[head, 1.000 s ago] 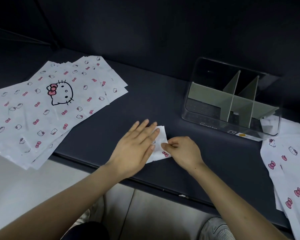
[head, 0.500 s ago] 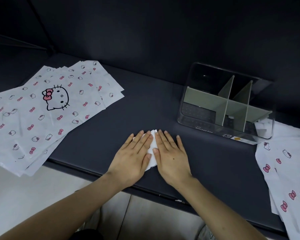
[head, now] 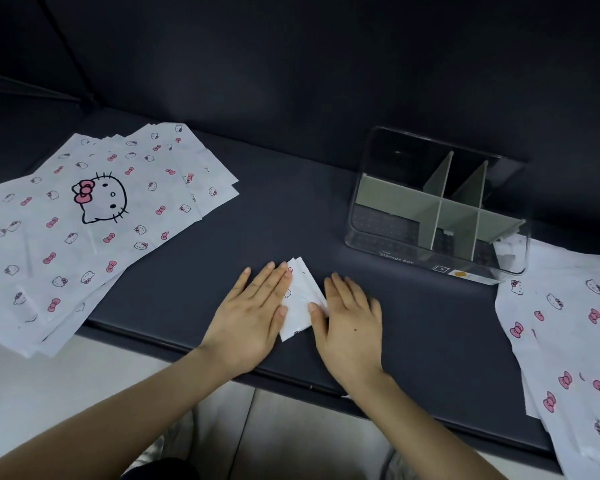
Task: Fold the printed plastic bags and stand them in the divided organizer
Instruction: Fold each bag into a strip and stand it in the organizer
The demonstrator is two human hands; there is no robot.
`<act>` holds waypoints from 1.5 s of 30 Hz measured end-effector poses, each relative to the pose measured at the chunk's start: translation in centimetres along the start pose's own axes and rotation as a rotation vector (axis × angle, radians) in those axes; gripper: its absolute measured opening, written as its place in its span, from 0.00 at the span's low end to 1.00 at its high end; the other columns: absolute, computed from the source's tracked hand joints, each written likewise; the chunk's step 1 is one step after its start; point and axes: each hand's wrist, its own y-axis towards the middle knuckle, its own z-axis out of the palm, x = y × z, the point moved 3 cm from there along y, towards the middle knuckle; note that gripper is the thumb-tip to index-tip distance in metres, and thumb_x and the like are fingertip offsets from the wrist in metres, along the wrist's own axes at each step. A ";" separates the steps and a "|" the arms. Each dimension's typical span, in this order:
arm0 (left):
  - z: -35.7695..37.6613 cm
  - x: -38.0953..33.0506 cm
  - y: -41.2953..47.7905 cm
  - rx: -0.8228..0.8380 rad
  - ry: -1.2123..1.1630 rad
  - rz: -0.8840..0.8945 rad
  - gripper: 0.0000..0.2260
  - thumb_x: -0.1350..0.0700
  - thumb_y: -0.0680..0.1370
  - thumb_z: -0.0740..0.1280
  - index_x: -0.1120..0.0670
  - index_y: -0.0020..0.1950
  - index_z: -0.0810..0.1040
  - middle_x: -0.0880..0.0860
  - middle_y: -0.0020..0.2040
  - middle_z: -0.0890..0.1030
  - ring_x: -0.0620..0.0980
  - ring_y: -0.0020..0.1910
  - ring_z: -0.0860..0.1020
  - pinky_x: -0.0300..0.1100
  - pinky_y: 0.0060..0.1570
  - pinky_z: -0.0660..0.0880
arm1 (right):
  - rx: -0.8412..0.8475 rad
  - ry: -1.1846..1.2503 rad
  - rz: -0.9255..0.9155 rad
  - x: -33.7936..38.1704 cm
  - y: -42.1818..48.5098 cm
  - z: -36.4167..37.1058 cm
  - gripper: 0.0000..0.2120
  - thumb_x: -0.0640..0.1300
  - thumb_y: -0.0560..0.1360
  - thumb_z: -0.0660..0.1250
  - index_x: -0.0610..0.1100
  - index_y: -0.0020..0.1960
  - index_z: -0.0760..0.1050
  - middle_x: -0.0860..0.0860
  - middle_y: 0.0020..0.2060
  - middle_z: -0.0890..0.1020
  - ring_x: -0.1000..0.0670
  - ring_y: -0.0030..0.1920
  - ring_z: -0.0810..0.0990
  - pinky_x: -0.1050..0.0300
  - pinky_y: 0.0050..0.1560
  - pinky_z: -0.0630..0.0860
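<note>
A small folded white printed bag (head: 300,299) lies on the dark table top (head: 284,216) near its front edge. My left hand (head: 253,313) lies flat with straight fingers pressing the bag's left side. My right hand (head: 352,317) lies flat on the table at the bag's right edge, its thumb touching the bag. The clear divided organizer (head: 430,268) with grey partitions stands behind and to the right of my hands. I see nothing standing in its front compartments.
A fanned stack of unfolded printed bags (head: 84,216) covers the table's left part and hangs over the front edge. More printed bags (head: 568,341) lie at the right, beside the organizer. A dark wall rises behind the table.
My right hand went from pinching the bag's edge to lying flat. Since half a second ago both hands have slid apart, uncovering more of the folded bag.
</note>
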 end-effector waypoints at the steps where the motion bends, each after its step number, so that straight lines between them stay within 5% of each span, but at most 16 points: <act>1: 0.0 -0.3 -0.1 -0.006 -0.001 -0.032 0.26 0.50 0.84 0.40 0.61 0.73 0.65 0.55 0.73 0.68 0.52 0.72 0.65 0.49 0.71 0.54 | -0.047 0.038 0.066 0.2 -0.2 -0.6 0.20 0.52 0.74 0.61 0.39 0.53 0.81 0.45 0.49 0.83 0.42 0.48 0.82 0.47 0.47 0.77; 3: 0.0 -1.0 -0.3 -0.031 -0.011 -0.088 0.26 0.50 0.84 0.40 0.61 0.72 0.68 0.55 0.72 0.69 0.52 0.72 0.67 0.48 0.71 0.52 | 0.029 0.175 0.236 0.4 0.2 -1.7 0.16 0.49 0.72 0.68 0.39 0.54 0.79 0.46 0.46 0.82 0.43 0.46 0.80 0.51 0.44 0.75; 6: 0.2 -1.9 -0.7 -0.046 -0.047 -0.132 0.26 0.51 0.84 0.40 0.62 0.72 0.67 0.56 0.72 0.69 0.51 0.72 0.63 0.48 0.72 0.51 | 0.352 0.302 0.451 0.0 1.0 -1.9 0.12 0.49 0.73 0.66 0.44 0.53 0.74 0.51 0.46 0.80 0.48 0.48 0.78 0.57 0.42 0.70; 9: 0.1 -2.1 -1.0 -0.062 -0.070 -0.140 0.25 0.51 0.84 0.41 0.62 0.72 0.66 0.56 0.72 0.69 0.51 0.72 0.61 0.48 0.72 0.51 | 0.495 0.382 0.500 -0.7 2.0 -2.6 0.13 0.48 0.70 0.67 0.45 0.32 0.68 0.51 0.28 0.72 0.50 0.29 0.72 0.58 0.29 0.63; 11: 0.0 -2.2 -1.0 -0.084 -0.079 -0.117 0.24 0.51 0.84 0.43 0.62 0.72 0.66 0.56 0.72 0.69 0.51 0.72 0.61 0.48 0.72 0.51 | 0.541 0.397 0.493 -0.7 2.2 -2.8 0.17 0.47 0.69 0.68 0.45 0.28 0.63 0.51 0.25 0.67 0.51 0.26 0.66 0.59 0.27 0.59; 13: -0.2 -2.1 -1.1 -0.125 -0.165 -0.103 0.23 0.50 0.83 0.48 0.61 0.72 0.67 0.54 0.72 0.68 0.51 0.72 0.63 0.45 0.73 0.51 | 0.496 0.498 0.461 -0.6 2.1 -3.1 0.12 0.45 0.70 0.69 0.40 0.32 0.70 0.48 0.30 0.73 0.50 0.30 0.70 0.57 0.31 0.66; 15: -1.3 -1.6 -0.9 -0.181 -0.375 -0.151 0.25 0.48 0.80 0.54 0.59 0.73 0.67 0.50 0.72 0.65 0.50 0.73 0.64 0.38 0.73 0.53 | 0.464 0.741 0.457 -0.5 1.8 -3.8 0.08 0.40 0.71 0.70 0.37 0.37 0.74 0.44 0.37 0.80 0.49 0.36 0.76 0.52 0.36 0.75; 18: -4.2 -0.9 0.2 -0.071 -0.702 -0.310 0.32 0.38 0.75 0.59 0.52 0.75 0.63 0.42 0.72 0.63 0.42 0.71 0.64 0.30 0.68 0.57 | 0.588 0.955 0.390 -1.3 1.7 -5.9 0.08 0.34 0.71 0.72 0.40 0.38 0.74 0.43 0.38 0.83 0.52 0.34 0.79 0.60 0.33 0.78; 22: -7.4 -1.4 3.2 0.305 -1.403 -0.460 0.18 0.54 0.72 0.71 0.54 0.60 0.78 0.49 0.48 0.84 0.44 0.47 0.81 0.38 0.50 0.75 | 0.703 0.963 0.272 -4.0 2.2 -9.2 0.08 0.32 0.71 0.72 0.41 0.38 0.76 0.50 0.32 0.82 0.56 0.31 0.77 0.63 0.33 0.73; 26: -9.0 -3.7 5.7 0.191 -1.461 -0.435 0.02 0.64 0.74 0.69 0.60 0.44 0.81 0.55 0.37 0.84 0.47 0.38 0.82 0.37 0.40 0.78 | 0.485 1.229 0.493 -6.9 2.2 -10.9 0.04 0.34 0.72 0.70 0.38 0.47 0.79 0.46 0.40 0.85 0.50 0.39 0.83 0.62 0.38 0.77; 29: -9.3 -5.7 7.9 0.097 -1.525 -0.484 0.03 0.64 0.75 0.69 0.63 0.45 0.81 0.58 0.39 0.84 0.49 0.39 0.83 0.39 0.42 0.80 | 0.372 1.357 0.687 -8.6 1.2 -10.9 0.10 0.39 0.73 0.70 0.36 0.53 0.80 0.43 0.46 0.85 0.45 0.48 0.84 0.56 0.45 0.81; 33: -9.4 -8.3 11.5 0.079 -1.356 -0.408 0.02 0.61 0.75 0.70 0.60 0.47 0.81 0.54 0.41 0.85 0.49 0.43 0.82 0.41 0.45 0.78 | 0.083 1.341 0.777 -10.9 0.7 -12.3 0.05 0.37 0.73 0.70 0.37 0.48 0.81 0.44 0.41 0.86 0.48 0.40 0.84 0.60 0.38 0.80; 35: -9.0 -8.6 14.0 -0.040 -1.100 -0.390 0.08 0.56 0.76 0.71 0.56 0.53 0.79 0.51 0.49 0.82 0.48 0.50 0.80 0.42 0.52 0.76 | -0.046 1.297 0.793 -12.4 0.9 -13.3 0.03 0.36 0.73 0.70 0.39 0.46 0.81 0.46 0.39 0.86 0.51 0.37 0.83 0.63 0.32 0.77; 38: -8.3 -8.0 18.0 -0.194 -0.694 -0.352 0.24 0.51 0.77 0.69 0.58 0.70 0.68 0.59 0.64 0.72 0.56 0.63 0.71 0.47 0.65 0.67 | -0.177 1.226 0.818 -14.8 1.0 -14.8 0.03 0.36 0.75 0.68 0.40 0.45 0.80 0.48 0.38 0.86 0.52 0.36 0.80 0.66 0.29 0.73; 41: -6.6 -7.7 20.4 -0.092 -0.688 -0.348 0.28 0.53 0.81 0.62 0.58 0.77 0.56 0.61 0.73 0.64 0.58 0.70 0.66 0.45 0.67 0.63 | -0.301 1.146 0.843 -17.1 0.8 -15.7 0.04 0.37 0.76 0.66 0.42 0.46 0.80 0.50 0.37 0.84 0.51 0.36 0.79 0.65 0.33 0.72; 45: -5.2 -6.6 19.8 -0.138 -0.709 -0.321 0.25 0.62 0.82 0.57 0.56 0.78 0.54 0.58 0.72 0.69 0.56 0.67 0.70 0.33 0.58 0.63 | -0.431 1.042 0.820 -18.8 0.7 -16.4 0.04 0.39 0.76 0.65 0.44 0.44 0.78 0.48 0.34 0.82 0.49 0.34 0.75 0.62 0.33 0.72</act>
